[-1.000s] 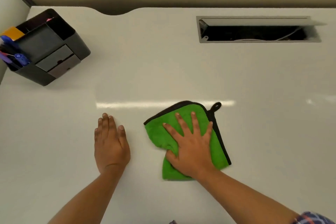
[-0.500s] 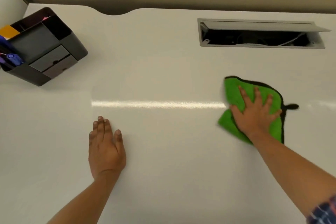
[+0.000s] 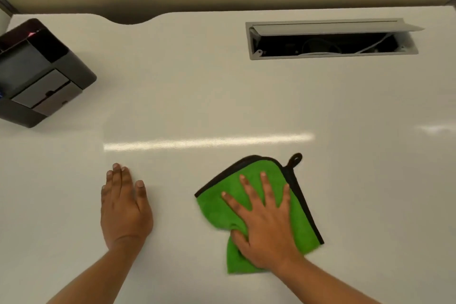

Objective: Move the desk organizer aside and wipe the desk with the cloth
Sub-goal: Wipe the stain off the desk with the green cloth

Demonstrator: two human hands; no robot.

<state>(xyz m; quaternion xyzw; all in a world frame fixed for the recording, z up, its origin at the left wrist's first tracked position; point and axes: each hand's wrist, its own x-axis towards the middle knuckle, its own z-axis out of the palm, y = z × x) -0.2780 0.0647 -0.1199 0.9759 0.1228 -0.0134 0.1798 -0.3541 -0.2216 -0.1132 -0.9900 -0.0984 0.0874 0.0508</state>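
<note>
A green cloth (image 3: 217, 207) with black edging and a small hanging loop lies flat on the white desk (image 3: 187, 96), right of centre near the front. My right hand (image 3: 265, 219) presses down on it with fingers spread and the thumb bunching the cloth's lower edge. My left hand (image 3: 124, 205) rests flat on the bare desk to the left, fingers together, holding nothing. The dark grey desk organizer (image 3: 42, 74), with small drawers and open compartments, stands at the far left edge, partly cut off by the frame.
An open cable hatch (image 3: 330, 39) with a raised grey lid is set into the desk at the back right, with wires inside. The desk's back edge has a curved notch (image 3: 130, 21). A beige wall rises behind.
My right hand has slid the cloth from the right side back toward the front centre, close to where it was a second ago. My left hand has stayed put on the desk.
</note>
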